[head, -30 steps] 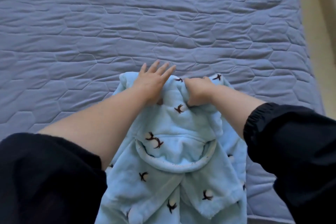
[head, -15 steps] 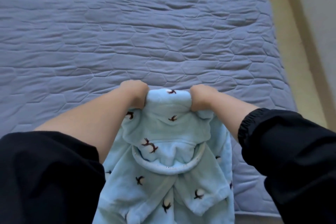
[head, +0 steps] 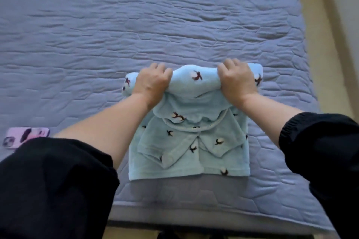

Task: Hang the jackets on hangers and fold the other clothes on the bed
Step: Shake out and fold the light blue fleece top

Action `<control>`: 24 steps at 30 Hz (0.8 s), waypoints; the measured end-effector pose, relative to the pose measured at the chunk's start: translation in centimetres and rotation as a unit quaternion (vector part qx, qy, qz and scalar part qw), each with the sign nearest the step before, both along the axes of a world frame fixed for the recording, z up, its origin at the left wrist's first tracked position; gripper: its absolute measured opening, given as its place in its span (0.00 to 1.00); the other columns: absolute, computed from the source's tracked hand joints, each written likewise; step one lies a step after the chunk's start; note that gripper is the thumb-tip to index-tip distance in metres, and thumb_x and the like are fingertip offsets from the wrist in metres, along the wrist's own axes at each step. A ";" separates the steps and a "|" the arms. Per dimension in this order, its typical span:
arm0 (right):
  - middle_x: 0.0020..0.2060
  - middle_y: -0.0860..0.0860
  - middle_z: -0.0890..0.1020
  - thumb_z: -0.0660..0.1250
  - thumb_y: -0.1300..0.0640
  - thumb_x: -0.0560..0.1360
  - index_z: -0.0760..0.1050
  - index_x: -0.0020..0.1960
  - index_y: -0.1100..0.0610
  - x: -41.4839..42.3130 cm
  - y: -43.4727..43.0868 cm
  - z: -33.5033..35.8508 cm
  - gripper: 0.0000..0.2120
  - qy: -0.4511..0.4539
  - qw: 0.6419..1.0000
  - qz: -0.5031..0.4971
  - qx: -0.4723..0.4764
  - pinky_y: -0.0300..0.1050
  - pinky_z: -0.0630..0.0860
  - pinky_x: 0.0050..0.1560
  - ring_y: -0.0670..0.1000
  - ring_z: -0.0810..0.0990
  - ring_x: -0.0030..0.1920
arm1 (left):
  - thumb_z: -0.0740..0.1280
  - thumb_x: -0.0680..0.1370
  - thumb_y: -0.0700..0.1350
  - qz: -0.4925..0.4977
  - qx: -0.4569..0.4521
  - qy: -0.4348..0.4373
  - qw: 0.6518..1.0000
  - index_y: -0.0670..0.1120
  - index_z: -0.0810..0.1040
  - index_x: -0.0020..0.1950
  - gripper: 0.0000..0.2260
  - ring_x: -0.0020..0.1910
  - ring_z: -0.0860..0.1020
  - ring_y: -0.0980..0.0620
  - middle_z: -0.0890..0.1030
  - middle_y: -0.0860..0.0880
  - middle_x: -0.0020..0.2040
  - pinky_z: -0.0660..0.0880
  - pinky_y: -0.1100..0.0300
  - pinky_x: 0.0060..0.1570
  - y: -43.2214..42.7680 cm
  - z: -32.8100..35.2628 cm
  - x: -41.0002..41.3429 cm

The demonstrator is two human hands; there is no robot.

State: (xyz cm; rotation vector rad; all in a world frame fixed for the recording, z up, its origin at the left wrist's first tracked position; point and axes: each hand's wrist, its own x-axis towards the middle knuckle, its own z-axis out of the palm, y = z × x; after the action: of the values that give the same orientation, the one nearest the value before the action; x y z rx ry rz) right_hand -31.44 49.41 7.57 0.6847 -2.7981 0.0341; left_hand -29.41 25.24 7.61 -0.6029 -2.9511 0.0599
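Note:
A light blue fleece garment [head: 186, 153] with small dark bird-like prints lies on the bed [head: 136, 25] near its front edge. Its collar and front placket face up. The far part is bunched into a thick roll across the top. My left hand [head: 150, 82] grips the left end of that roll, fingers curled over it. My right hand [head: 236, 79] grips the right end the same way. Both black sleeves are pushed up my forearms.
The bed has a grey-blue quilted cover, wide and bare beyond the garment. A pink phone [head: 23, 137] lies at the left, partly behind my left sleeve. A beige floor strip [head: 320, 25] runs along the bed's right side.
My hands have moved apart to the ends of the garment's far part and now hold it bunched in a roll. The view has pulled back, showing the bed's front edge and the phone.

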 end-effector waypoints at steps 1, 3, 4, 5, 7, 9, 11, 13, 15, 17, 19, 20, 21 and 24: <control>0.34 0.63 0.75 0.65 0.74 0.60 0.72 0.37 0.64 2.0 0.2 -0.5 0.09 0.008 1.000 0.025 -0.007 0.50 0.68 0.33 0.61 0.76 0.34 | 0.69 0.58 0.26 -0.025 0.000 0.008 1.000 0.38 0.74 0.39 0.13 0.32 0.75 0.40 0.75 0.37 0.35 0.67 0.54 0.27 -0.2 -0.2 2.1; 0.34 0.62 0.75 0.66 0.73 0.57 0.72 0.36 0.62 6.7 1.0 -2.3 0.10 -0.013 0.998 0.060 -0.004 0.48 0.67 0.32 0.59 0.74 0.33 | 0.71 0.52 0.27 -0.062 0.011 -0.006 0.998 0.39 0.74 0.35 0.16 0.27 0.73 0.42 0.73 0.39 0.31 0.64 0.57 0.24 -0.4 -1.3 6.6; 0.35 0.61 0.75 0.66 0.72 0.57 0.72 0.36 0.61 9.0 1.5 -3.3 0.11 -0.027 0.997 0.070 0.004 0.49 0.67 0.32 0.59 0.74 0.33 | 0.72 0.51 0.28 -0.081 0.017 -0.027 0.996 0.40 0.74 0.34 0.17 0.27 0.72 0.43 0.72 0.40 0.31 0.63 0.58 0.23 -0.5 -2.2 8.8; 0.35 0.61 0.75 0.67 0.71 0.58 0.71 0.36 0.60 11.3 2.0 -4.5 0.10 -0.042 0.996 0.079 0.013 0.49 0.67 0.32 0.59 0.74 0.33 | 0.73 0.50 0.29 -0.096 0.015 -0.070 0.993 0.40 0.75 0.34 0.17 0.26 0.72 0.43 0.73 0.41 0.31 0.64 0.59 0.22 -0.4 -3.1 11.2; 0.35 0.59 0.74 0.64 0.67 0.61 0.69 0.38 0.59 15.3 2.5 -6.7 0.08 -0.077 0.992 0.092 0.034 0.50 0.68 0.32 0.59 0.73 0.34 | 0.76 0.50 0.34 -0.113 -0.007 -0.176 0.978 0.42 0.77 0.36 0.18 0.28 0.74 0.43 0.75 0.43 0.32 0.67 0.60 0.21 0.4 -4.8 15.3; 0.36 0.58 0.75 0.61 0.64 0.63 0.66 0.41 0.58 18.4 2.9 -8.5 0.08 -0.112 0.988 0.085 0.068 0.49 0.69 0.32 0.59 0.74 0.35 | 0.78 0.59 0.44 -0.096 -0.030 -0.275 0.956 0.44 0.78 0.44 0.18 0.38 0.77 0.43 0.77 0.44 0.41 0.71 0.57 0.28 1.0 -6.3 18.3; 0.37 0.58 0.76 0.71 0.64 0.58 0.71 0.42 0.59 20.5 2.9 -9.6 0.15 -0.169 0.978 0.061 0.110 0.49 0.70 0.32 0.59 0.75 0.35 | 0.67 0.72 0.55 -0.014 0.012 -0.337 0.941 0.45 0.76 0.52 0.16 0.50 0.75 0.43 0.75 0.45 0.50 0.72 0.53 0.43 1.5 -7.4 19.7; 0.37 0.57 0.76 0.77 0.64 0.49 0.74 0.40 0.59 21.9 2.9 -9.9 0.21 -0.237 0.963 0.036 0.119 0.48 0.71 0.31 0.59 0.75 0.36 | 0.60 0.75 0.56 0.073 0.152 -0.301 0.939 0.43 0.78 0.52 0.18 0.52 0.74 0.41 0.76 0.44 0.52 0.71 0.51 0.48 2.2 -7.3 20.0; 0.38 0.56 0.76 0.76 0.58 0.51 0.74 0.39 0.58 22.5 2.8 -9.5 0.19 -0.298 0.947 0.042 0.112 0.47 0.71 0.33 0.59 0.75 0.37 | 0.56 0.75 0.53 0.128 0.204 -0.195 0.951 0.43 0.79 0.59 0.21 0.58 0.74 0.39 0.76 0.41 0.60 0.71 0.47 0.54 3.2 -7.3 19.1; 0.36 0.55 0.76 0.68 0.49 0.61 0.74 0.37 0.58 22.4 2.6 -8.8 0.12 -0.321 0.940 0.063 0.100 0.47 0.70 0.37 0.57 0.76 0.38 | 0.53 0.78 0.52 0.160 0.176 -0.183 0.954 0.47 0.69 0.72 0.23 0.71 0.65 0.39 0.66 0.41 0.73 0.64 0.41 0.65 4.5 -7.4 17.5; 0.29 0.54 0.75 0.59 0.48 0.68 0.72 0.31 0.58 21.5 2.1 -7.9 0.15 -0.275 0.961 0.026 0.002 0.47 0.69 0.36 0.57 0.75 0.33 | 0.51 0.81 0.53 0.171 0.128 -0.231 0.949 0.52 0.54 0.78 0.25 0.77 0.49 0.45 0.52 0.48 0.79 0.51 0.41 0.71 5.3 -8.6 16.0; 0.27 0.55 0.74 0.57 0.50 0.70 0.71 0.30 0.59 20.6 1.6 -7.4 0.16 -0.231 0.971 -0.007 -0.068 0.48 0.68 0.35 0.57 0.75 0.31 | 0.50 0.82 0.54 0.168 0.109 -0.245 0.949 0.54 0.49 0.79 0.25 0.78 0.45 0.47 0.48 0.50 0.79 0.47 0.41 0.72 5.7 -9.5 15.4; 0.30 0.56 0.75 0.56 0.52 0.72 0.72 0.32 0.59 19.5 0.9 -7.2 0.15 -0.185 0.975 -0.033 -0.118 0.49 0.69 0.36 0.58 0.75 0.33 | 0.49 0.82 0.54 0.164 0.098 -0.251 0.949 0.55 0.47 0.79 0.25 0.78 0.43 0.47 0.45 0.51 0.80 0.45 0.41 0.72 6.0 -10.3 15.1; 0.62 0.60 0.75 0.56 0.51 0.78 0.74 0.63 0.59 16.0 -1.5 -8.1 0.19 -0.191 0.968 -0.125 -0.103 0.58 0.66 0.60 0.61 0.72 0.62 | 0.47 0.82 0.54 0.163 0.092 -0.239 0.953 0.55 0.45 0.79 0.25 0.78 0.42 0.48 0.45 0.51 0.79 0.42 0.41 0.72 6.5 -12.2 14.5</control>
State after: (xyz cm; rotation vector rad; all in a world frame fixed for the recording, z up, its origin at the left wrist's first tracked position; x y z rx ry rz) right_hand -15.39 47.91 -0.51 0.2968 -3.1617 0.4464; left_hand -14.94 31.77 -4.63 -0.1037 -3.4351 -0.3800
